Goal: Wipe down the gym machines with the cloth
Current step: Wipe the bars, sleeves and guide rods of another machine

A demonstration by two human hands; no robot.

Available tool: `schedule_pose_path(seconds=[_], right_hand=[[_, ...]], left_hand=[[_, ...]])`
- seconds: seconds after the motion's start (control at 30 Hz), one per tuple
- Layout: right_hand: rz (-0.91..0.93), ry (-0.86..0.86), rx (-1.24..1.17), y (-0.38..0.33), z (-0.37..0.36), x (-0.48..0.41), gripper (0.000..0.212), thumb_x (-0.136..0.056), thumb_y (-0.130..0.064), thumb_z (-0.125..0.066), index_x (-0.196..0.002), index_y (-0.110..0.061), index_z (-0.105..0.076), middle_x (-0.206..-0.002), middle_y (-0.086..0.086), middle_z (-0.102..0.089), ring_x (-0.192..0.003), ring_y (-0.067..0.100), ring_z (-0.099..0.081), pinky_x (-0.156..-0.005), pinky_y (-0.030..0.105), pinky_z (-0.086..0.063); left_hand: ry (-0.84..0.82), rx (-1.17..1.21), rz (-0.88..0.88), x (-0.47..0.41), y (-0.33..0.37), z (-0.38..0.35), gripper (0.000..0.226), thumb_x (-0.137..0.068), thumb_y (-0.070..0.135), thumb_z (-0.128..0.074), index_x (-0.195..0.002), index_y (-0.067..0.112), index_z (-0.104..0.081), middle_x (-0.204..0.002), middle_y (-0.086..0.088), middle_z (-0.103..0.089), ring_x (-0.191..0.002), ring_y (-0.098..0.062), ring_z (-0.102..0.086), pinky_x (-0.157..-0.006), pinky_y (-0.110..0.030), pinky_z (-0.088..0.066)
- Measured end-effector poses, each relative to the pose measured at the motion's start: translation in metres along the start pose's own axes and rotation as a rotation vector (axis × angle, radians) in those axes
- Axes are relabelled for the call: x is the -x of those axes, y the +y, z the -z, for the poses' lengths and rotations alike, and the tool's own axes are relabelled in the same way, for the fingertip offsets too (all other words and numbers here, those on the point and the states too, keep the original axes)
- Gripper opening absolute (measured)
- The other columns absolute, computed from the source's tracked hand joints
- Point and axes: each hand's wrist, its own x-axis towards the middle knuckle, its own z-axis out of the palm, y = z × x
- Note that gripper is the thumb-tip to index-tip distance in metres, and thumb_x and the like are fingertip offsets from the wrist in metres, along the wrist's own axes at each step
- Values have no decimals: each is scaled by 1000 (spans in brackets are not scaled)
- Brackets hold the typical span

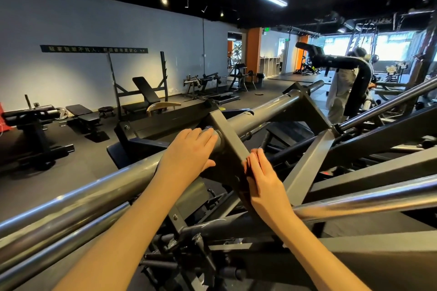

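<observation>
My left hand (189,151) lies over the thick grey round bar (267,111) of the gym machine, just left of a flat grey bracket plate (228,146). Its fingers are laid along the bar and the thumb points toward the plate. A small bluish scrap, apparently the cloth (209,127), peeks out at the fingertips; the rest is hidden under the hand. My right hand (262,172) presses straight fingers against the plate's near right edge, and I cannot see anything held in it.
Polished steel rails (71,205) cross the foreground on both sides, with dark frame members tangled below. A person in light clothes (340,92) bends over a padded machine at the right. Benches and a rack (142,92) stand along the far grey wall.
</observation>
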Motion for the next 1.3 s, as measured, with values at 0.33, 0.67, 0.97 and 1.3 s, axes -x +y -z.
schedule_pose_path(seconds=[0.33,0.67,0.97,1.3], right_hand=[[12,3,23,12,0,30,49,-96,-25,-41,-140,-5,-46,-149,12,-41,-137,25,-39,-114,17,-23],[-38,62,91,-14,-18,-36,55,-88,-4,-64,-140,-1,-47,-148,19,-41,-133,35,-44,-106,35,-30],[-24,77,132,0,-18,-2,53,-79,-7,-72,-127,2,-50,-131,24,-54,-114,41,-58,-93,45,-50],[-11,69,150,8,-2,31,63,-77,1,-75,-135,1,-50,-141,20,-48,-128,34,-50,-104,42,-36]], left_hand=[[-8,11,-13,0,1,0,76,-66,49,-81,-123,3,-62,-121,-14,-65,-100,-30,-66,-81,-41,-56],[-52,31,1,-2,1,4,74,-72,50,-77,-128,5,-58,-126,-12,-62,-105,-28,-63,-86,-40,-54],[-64,61,14,-1,2,9,73,-91,49,-56,-146,7,-33,-148,-11,-42,-126,-27,-48,-103,-39,-42],[-92,29,32,0,3,11,74,-83,48,-67,-140,6,-46,-138,-12,-54,-117,-28,-57,-95,-39,-48]])
